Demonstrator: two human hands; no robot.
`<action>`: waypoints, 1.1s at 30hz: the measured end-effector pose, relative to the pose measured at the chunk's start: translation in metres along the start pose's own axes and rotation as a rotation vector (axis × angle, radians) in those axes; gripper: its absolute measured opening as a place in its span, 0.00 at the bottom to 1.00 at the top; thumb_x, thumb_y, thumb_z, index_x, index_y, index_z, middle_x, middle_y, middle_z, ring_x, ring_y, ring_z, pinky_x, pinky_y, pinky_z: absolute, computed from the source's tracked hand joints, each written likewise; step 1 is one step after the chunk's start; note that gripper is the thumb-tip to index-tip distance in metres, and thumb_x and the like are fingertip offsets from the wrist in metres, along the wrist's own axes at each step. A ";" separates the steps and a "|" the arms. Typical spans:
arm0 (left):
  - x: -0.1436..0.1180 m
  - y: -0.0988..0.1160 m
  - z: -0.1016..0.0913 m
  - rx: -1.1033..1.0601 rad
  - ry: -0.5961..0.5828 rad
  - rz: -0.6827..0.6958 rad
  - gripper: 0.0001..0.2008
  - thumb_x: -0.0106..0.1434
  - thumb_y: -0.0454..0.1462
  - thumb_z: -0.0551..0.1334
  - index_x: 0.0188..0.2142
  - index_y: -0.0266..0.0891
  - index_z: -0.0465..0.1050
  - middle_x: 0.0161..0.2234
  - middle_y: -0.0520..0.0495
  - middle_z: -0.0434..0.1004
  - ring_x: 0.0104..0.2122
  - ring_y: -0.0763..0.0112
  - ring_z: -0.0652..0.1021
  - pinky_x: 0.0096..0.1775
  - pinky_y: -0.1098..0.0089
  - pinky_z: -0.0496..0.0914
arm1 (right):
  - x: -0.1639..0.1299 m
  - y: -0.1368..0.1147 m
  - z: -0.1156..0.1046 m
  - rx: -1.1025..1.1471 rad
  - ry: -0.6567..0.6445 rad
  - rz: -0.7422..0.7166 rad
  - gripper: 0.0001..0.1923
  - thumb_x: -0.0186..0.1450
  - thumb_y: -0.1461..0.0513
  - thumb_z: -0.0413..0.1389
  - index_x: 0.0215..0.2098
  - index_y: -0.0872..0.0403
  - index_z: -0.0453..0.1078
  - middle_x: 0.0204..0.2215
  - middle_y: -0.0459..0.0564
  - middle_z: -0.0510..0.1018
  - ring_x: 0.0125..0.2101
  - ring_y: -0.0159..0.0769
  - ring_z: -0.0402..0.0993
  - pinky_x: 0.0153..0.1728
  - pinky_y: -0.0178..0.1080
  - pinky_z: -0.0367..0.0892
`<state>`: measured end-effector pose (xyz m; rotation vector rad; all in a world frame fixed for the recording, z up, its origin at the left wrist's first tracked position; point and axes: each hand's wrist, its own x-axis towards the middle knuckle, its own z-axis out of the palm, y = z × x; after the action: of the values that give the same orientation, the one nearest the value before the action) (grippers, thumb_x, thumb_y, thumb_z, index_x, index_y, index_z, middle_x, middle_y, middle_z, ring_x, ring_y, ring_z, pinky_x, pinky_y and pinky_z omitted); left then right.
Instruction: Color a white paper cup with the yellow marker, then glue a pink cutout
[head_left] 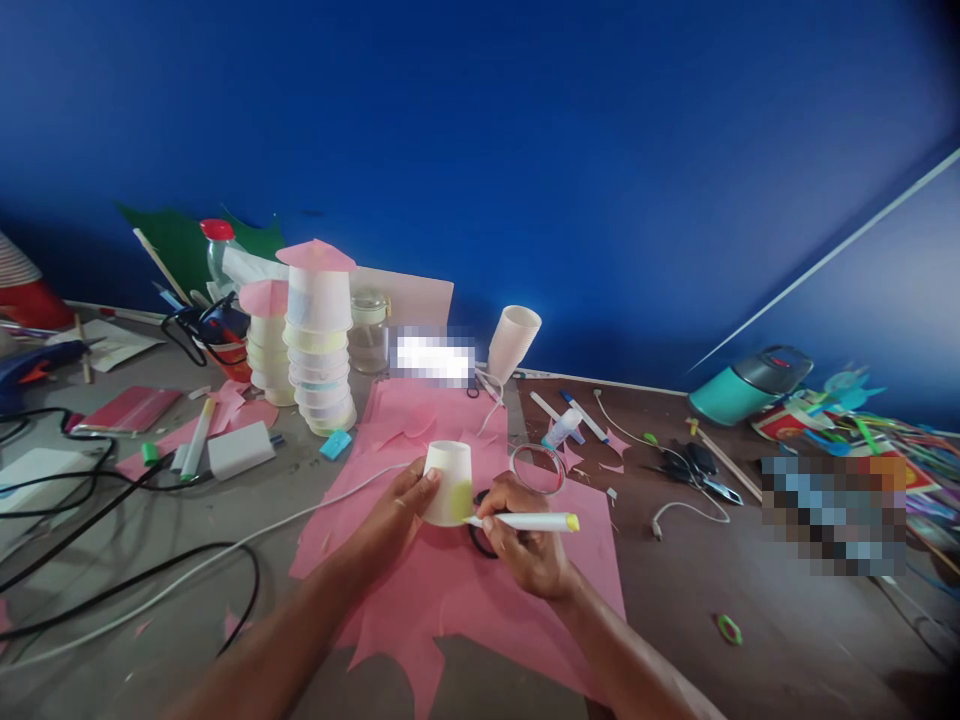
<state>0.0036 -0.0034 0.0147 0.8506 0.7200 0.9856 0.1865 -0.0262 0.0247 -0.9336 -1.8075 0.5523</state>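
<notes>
My left hand (410,495) is closed on the left side of a white paper cup (448,470), which is upside down over the pink paper (420,610). A yellow-green patch colours the cup's lower right wall. My right hand (529,545) grips a white marker (536,521) with a yellow end, its tip at the cup's edge beside the patch. Partly behind my right hand are the black handles of what look like scissors (481,530). A roll of tape (537,468) lies just beyond that hand.
Two towers of stacked paper cups (321,345) with pink cone tops stand at the back left. A leaning stack of cups (514,340) rests near the blue wall. Cables (247,545) cross the left side. A teal bottle (739,385) lies at the right.
</notes>
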 end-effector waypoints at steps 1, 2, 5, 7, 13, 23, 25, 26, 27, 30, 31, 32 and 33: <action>0.001 -0.001 -0.001 -0.002 0.000 0.001 0.20 0.63 0.50 0.65 0.43 0.36 0.76 0.34 0.47 0.77 0.33 0.66 0.73 0.37 0.68 0.66 | 0.000 0.000 0.000 0.012 0.010 0.023 0.08 0.66 0.63 0.51 0.29 0.50 0.67 0.22 0.44 0.71 0.23 0.33 0.66 0.24 0.37 0.62; 0.001 -0.002 -0.002 -0.007 -0.003 0.004 0.19 0.63 0.50 0.65 0.44 0.36 0.76 0.33 0.47 0.76 0.33 0.66 0.73 0.37 0.68 0.66 | -0.001 0.001 0.000 0.020 0.030 0.053 0.08 0.67 0.62 0.51 0.30 0.50 0.67 0.22 0.44 0.70 0.22 0.33 0.66 0.24 0.37 0.61; 0.001 -0.004 -0.004 -0.015 -0.007 0.005 0.18 0.64 0.48 0.65 0.45 0.36 0.75 0.34 0.47 0.76 0.34 0.67 0.72 0.38 0.68 0.66 | -0.001 0.002 0.000 0.003 0.054 0.104 0.07 0.68 0.61 0.51 0.32 0.50 0.68 0.23 0.44 0.69 0.21 0.32 0.64 0.23 0.37 0.61; 0.001 -0.003 -0.003 -0.012 -0.002 -0.005 0.18 0.64 0.48 0.65 0.45 0.36 0.75 0.34 0.47 0.77 0.33 0.68 0.72 0.37 0.68 0.66 | -0.001 0.003 0.000 -0.005 0.016 0.074 0.08 0.67 0.61 0.51 0.30 0.51 0.68 0.22 0.44 0.70 0.22 0.33 0.65 0.24 0.37 0.62; -0.003 0.004 0.003 0.006 0.012 0.001 0.21 0.61 0.50 0.67 0.44 0.35 0.76 0.35 0.45 0.78 0.33 0.65 0.74 0.36 0.68 0.67 | -0.001 0.002 0.001 0.009 0.070 0.100 0.08 0.68 0.60 0.51 0.31 0.51 0.69 0.23 0.45 0.71 0.22 0.33 0.67 0.24 0.37 0.63; 0.001 -0.005 -0.005 -0.004 0.001 0.019 0.22 0.62 0.50 0.66 0.46 0.36 0.77 0.35 0.45 0.79 0.33 0.66 0.74 0.37 0.68 0.66 | -0.001 0.002 0.001 0.030 0.039 0.108 0.09 0.68 0.59 0.52 0.30 0.51 0.69 0.22 0.44 0.71 0.21 0.32 0.66 0.23 0.37 0.63; 0.001 -0.005 -0.005 0.007 0.004 0.012 0.21 0.62 0.50 0.66 0.46 0.36 0.77 0.34 0.46 0.78 0.33 0.67 0.74 0.36 0.69 0.65 | 0.000 0.001 0.000 0.036 -0.002 0.081 0.10 0.68 0.60 0.53 0.28 0.51 0.68 0.22 0.44 0.71 0.22 0.33 0.67 0.24 0.37 0.64; 0.001 -0.005 -0.005 0.011 0.002 0.009 0.21 0.62 0.50 0.66 0.46 0.36 0.77 0.34 0.46 0.79 0.33 0.66 0.74 0.36 0.69 0.65 | 0.000 0.001 0.000 0.049 -0.005 0.085 0.10 0.68 0.60 0.52 0.28 0.51 0.68 0.22 0.44 0.71 0.22 0.33 0.67 0.24 0.36 0.63; 0.001 -0.004 -0.005 0.013 -0.001 0.009 0.21 0.63 0.50 0.65 0.46 0.37 0.77 0.35 0.46 0.79 0.33 0.66 0.75 0.37 0.69 0.66 | 0.000 0.001 -0.001 0.062 0.002 0.099 0.10 0.68 0.60 0.52 0.28 0.51 0.68 0.22 0.44 0.71 0.21 0.32 0.66 0.23 0.36 0.63; 0.000 -0.004 -0.004 0.012 -0.003 0.015 0.20 0.64 0.49 0.65 0.47 0.36 0.76 0.37 0.44 0.79 0.35 0.65 0.75 0.38 0.68 0.66 | 0.000 0.000 0.000 0.046 0.018 0.117 0.09 0.68 0.60 0.52 0.30 0.51 0.69 0.23 0.43 0.71 0.21 0.31 0.65 0.22 0.36 0.62; 0.000 -0.004 -0.004 0.012 -0.001 0.015 0.19 0.64 0.48 0.65 0.47 0.36 0.76 0.38 0.44 0.79 0.35 0.65 0.75 0.38 0.69 0.66 | 0.000 0.000 0.000 0.028 0.011 0.099 0.09 0.68 0.60 0.52 0.30 0.51 0.69 0.23 0.44 0.71 0.21 0.32 0.66 0.23 0.36 0.63; 0.000 -0.004 -0.004 0.010 0.001 0.011 0.19 0.64 0.48 0.65 0.47 0.36 0.76 0.38 0.44 0.79 0.35 0.66 0.74 0.38 0.69 0.66 | 0.000 0.000 0.000 0.015 0.000 0.078 0.09 0.68 0.60 0.53 0.29 0.51 0.69 0.23 0.44 0.71 0.22 0.32 0.67 0.24 0.36 0.63; 0.000 -0.004 -0.004 0.006 0.003 0.003 0.19 0.64 0.47 0.65 0.48 0.36 0.76 0.38 0.44 0.79 0.35 0.66 0.74 0.38 0.69 0.66 | 0.000 -0.001 0.001 0.016 -0.005 0.069 0.10 0.67 0.60 0.53 0.28 0.51 0.69 0.22 0.44 0.72 0.22 0.33 0.67 0.24 0.37 0.63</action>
<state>0.0017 -0.0034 0.0092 0.8559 0.7247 0.9881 0.1858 -0.0267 0.0249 -0.9876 -1.7787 0.6119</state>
